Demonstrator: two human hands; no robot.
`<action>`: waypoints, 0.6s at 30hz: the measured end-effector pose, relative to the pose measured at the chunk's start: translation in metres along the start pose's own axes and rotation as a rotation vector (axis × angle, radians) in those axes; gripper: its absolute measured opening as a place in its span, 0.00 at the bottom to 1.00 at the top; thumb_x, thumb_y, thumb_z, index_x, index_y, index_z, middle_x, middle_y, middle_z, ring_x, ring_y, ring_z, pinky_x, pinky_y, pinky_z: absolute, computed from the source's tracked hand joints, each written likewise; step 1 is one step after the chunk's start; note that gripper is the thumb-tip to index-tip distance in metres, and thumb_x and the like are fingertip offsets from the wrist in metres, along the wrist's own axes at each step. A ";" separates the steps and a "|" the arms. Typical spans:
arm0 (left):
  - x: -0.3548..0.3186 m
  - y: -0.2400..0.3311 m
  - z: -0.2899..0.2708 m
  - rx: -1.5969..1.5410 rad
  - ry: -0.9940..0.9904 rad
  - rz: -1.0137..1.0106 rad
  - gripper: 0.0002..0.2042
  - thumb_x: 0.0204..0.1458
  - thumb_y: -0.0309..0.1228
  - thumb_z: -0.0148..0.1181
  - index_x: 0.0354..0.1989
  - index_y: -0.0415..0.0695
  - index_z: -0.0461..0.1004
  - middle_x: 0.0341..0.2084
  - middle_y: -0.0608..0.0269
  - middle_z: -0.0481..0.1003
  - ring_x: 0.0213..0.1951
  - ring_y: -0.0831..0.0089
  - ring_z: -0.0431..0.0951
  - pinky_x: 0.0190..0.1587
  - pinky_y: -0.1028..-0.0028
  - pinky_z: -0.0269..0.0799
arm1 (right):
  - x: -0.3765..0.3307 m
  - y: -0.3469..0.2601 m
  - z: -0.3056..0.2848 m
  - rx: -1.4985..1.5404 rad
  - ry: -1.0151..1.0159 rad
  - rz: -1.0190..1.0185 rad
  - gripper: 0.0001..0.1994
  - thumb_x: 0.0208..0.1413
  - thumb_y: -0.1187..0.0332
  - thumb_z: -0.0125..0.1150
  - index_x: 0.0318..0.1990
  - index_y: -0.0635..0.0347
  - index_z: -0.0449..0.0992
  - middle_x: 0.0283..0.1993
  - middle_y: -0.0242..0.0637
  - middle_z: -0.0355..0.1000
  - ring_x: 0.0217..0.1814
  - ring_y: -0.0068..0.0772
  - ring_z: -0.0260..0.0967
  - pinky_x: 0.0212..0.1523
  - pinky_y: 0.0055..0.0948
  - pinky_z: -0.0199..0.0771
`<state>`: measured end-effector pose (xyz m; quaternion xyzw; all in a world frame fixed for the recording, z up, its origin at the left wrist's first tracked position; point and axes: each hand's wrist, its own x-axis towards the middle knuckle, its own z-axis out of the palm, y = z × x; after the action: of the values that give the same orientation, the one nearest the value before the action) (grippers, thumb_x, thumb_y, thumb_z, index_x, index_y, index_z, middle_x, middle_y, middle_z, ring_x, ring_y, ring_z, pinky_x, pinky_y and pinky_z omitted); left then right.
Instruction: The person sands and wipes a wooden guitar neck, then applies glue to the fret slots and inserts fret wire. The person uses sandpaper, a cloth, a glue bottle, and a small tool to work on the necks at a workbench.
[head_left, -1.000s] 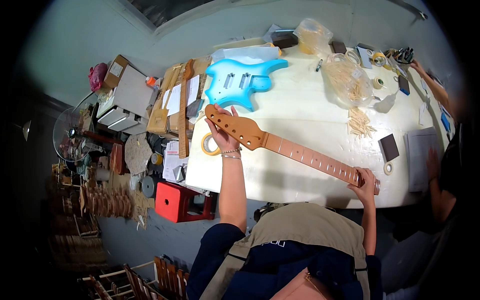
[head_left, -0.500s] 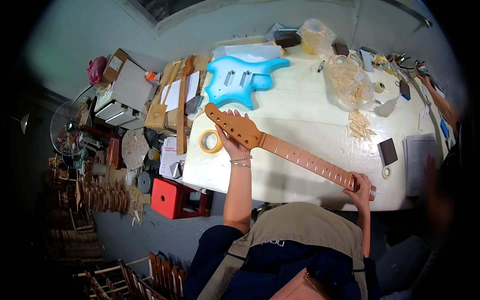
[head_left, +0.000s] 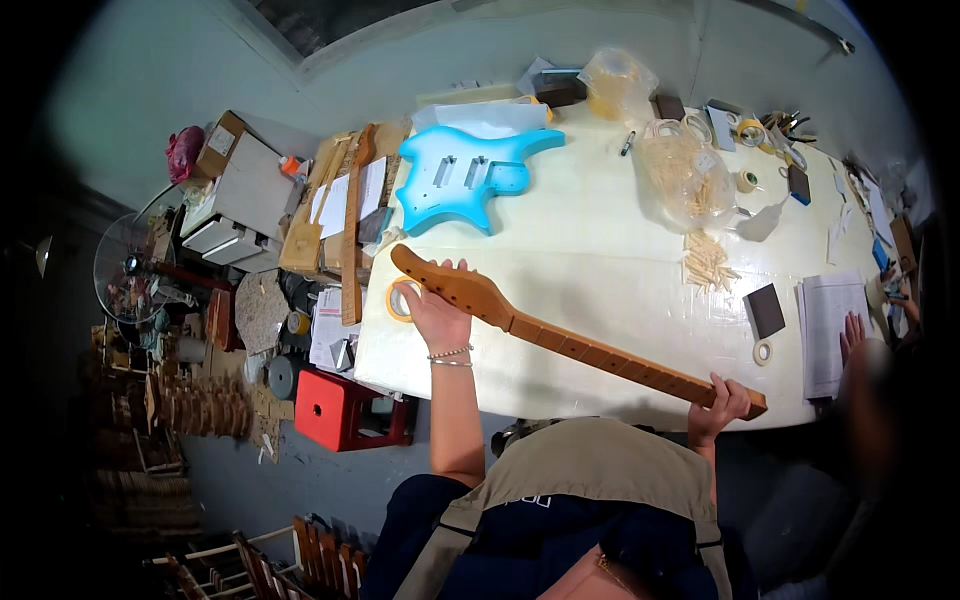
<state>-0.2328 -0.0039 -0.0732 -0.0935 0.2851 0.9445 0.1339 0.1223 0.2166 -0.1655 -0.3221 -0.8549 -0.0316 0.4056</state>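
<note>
Between my hands I hold a brown wooden guitar neck, slanting from the headstock at upper left down to the heel at lower right. My left hand supports the headstock from beneath, some fingertips showing past its far edge. At the heel end, my right hand wraps its fingers over the neck. The neck is tipped so its side edge and part of the fretboard face show. Beyond it on the table lies a blue guitar body with pale middle and two pickup cavities. A yellow tape roll sits partly behind my left hand.
On the white-covered table are a bag of wooden sticks, a loose stick pile, a dark block and papers. Another person's hand is by the papers. A red stool stands left.
The neck has been rolled about its length, turning the fretboard from full view to a slant, and sits slightly lower. The other person's hand has left the tools at the far right.
</note>
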 end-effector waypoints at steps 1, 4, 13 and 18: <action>-0.009 0.002 0.003 0.020 -0.018 -0.004 0.20 0.55 0.52 0.46 0.40 0.46 0.67 0.27 0.67 0.69 0.37 0.67 0.70 0.50 0.61 0.65 | 0.001 0.001 -0.004 -0.044 0.078 -0.015 0.15 0.39 0.73 0.66 0.38 0.51 0.72 0.37 0.32 0.63 0.44 0.38 0.60 0.51 0.40 0.52; -0.015 -0.003 0.005 -0.097 -0.211 0.011 0.22 0.53 0.55 0.47 0.30 0.46 0.67 0.22 0.68 0.66 0.26 0.73 0.66 0.37 0.70 0.68 | 0.000 0.006 -0.027 -0.171 0.132 -0.044 0.15 0.40 0.68 0.70 0.36 0.52 0.72 0.34 0.31 0.64 0.42 0.37 0.61 0.50 0.39 0.53; -0.036 -0.035 0.059 -0.423 -0.799 -0.164 0.20 0.53 0.53 0.49 0.30 0.47 0.64 0.21 0.69 0.62 0.25 0.76 0.62 0.38 0.74 0.63 | -0.011 0.015 -0.090 0.024 -0.413 0.033 0.08 0.38 0.75 0.59 0.30 0.57 0.72 0.27 0.37 0.70 0.32 0.41 0.69 0.39 0.35 0.68; -0.060 -0.043 0.098 0.185 -0.656 0.105 0.30 0.54 0.60 0.37 0.51 0.45 0.60 0.26 0.66 0.65 0.28 0.74 0.67 0.37 0.70 0.69 | -0.040 -0.002 -0.104 0.070 -0.462 0.259 0.09 0.39 0.75 0.56 0.32 0.58 0.73 0.30 0.39 0.70 0.33 0.44 0.68 0.39 0.37 0.69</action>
<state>-0.1727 0.0739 -0.0002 0.2424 0.3156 0.9000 0.1777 0.2099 0.1611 -0.1238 -0.4133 -0.8770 0.1244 0.2111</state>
